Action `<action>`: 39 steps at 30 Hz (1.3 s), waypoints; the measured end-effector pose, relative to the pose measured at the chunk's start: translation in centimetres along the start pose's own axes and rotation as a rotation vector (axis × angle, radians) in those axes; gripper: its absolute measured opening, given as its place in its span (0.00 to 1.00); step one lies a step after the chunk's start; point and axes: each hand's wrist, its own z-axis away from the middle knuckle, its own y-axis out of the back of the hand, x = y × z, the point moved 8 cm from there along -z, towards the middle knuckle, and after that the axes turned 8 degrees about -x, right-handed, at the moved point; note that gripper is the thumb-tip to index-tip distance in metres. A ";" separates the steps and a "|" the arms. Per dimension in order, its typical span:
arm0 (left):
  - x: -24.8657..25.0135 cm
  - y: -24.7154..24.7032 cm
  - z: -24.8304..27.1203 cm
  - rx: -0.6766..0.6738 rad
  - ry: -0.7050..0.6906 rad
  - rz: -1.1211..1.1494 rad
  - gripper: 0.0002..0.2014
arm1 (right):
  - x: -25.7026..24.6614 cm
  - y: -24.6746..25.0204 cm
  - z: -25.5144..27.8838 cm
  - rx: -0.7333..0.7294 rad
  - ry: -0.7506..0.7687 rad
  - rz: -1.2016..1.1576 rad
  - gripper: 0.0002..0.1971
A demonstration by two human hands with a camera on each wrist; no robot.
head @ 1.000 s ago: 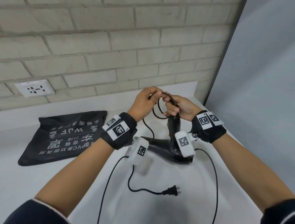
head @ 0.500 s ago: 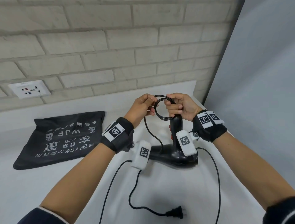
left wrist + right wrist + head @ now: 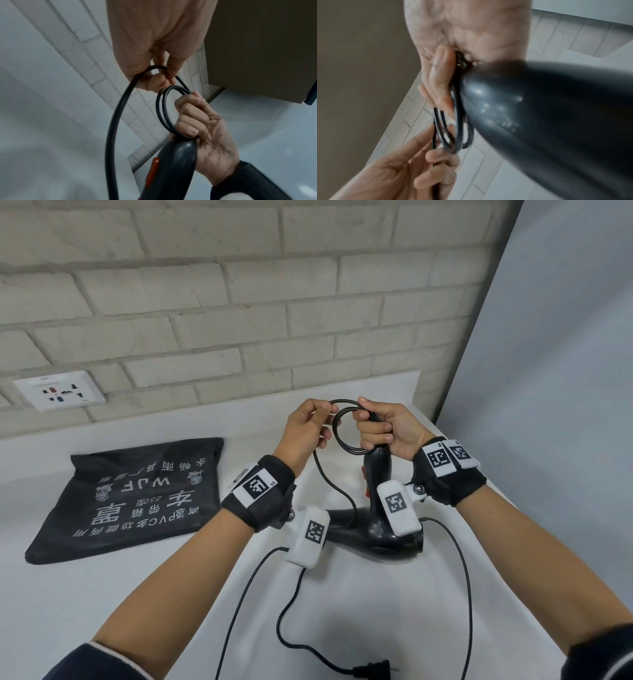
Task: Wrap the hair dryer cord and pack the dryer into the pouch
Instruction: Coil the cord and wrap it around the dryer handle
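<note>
One dryer (image 3: pixel 376 529), one cord (image 3: pixel 346 433), one plug (image 3: pixel 371 670), one pouch (image 3: pixel 137 501), one socket plate (image 3: pixel 60 393), two hands. Black dryer standing on the white counter (image 3: pixel 102 594) at centre, barrel down, handle pointing up toward 12 o'clock with a red switch on its left face. Right hand (image 3: pixel 387 429) wrapped around the handle's top end, fingers (image 3: pixel 190 108) curled over two visible loops of black cord pressed against the handle. Left hand (image 3: pixel 308 429) just beside it at 9 o'clock, thumb and fingers pinching the free strand of cord at the top of the coil. From there, loose cord dropping past the handle, running off the frame's bottom edge and back in wide bends, ending in the two-pin plug at 6 o'clock near that edge. Flat dark pouch lying at 9 o'clock of the dryer, well apart from it, printed upside down in white: "WJF", "250", "PVC" among Chinese characters, plus small flower emblems. White socket plate at 10 o'clock on the brick wall, its small writing too fine to read. Square black-and-white coded tags on both wristbands and wrist cameras. Counter's far edge against the wall at 12 o'clock; grey panel closing in the 3 o'clock side; bare counter between pouch and dryer.
</note>
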 end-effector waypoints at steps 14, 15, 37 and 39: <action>-9.5 -2.8 6.8 -0.289 0.287 -0.156 0.04 | -0.6 2.0 0.7 0.113 0.110 -0.046 0.19; -9.7 -2.8 6.8 -0.268 0.269 -0.144 0.04 | -0.6 2.0 0.7 0.118 0.114 -0.045 0.19; 0.8 3.6 5.6 0.311 -0.127 -1.264 0.34 | -1.4 3.3 1.7 0.153 0.150 -0.076 0.19; 0.6 3.1 5.6 0.322 -0.171 -1.492 0.34 | -1.3 3.8 1.9 0.168 0.156 -0.103 0.20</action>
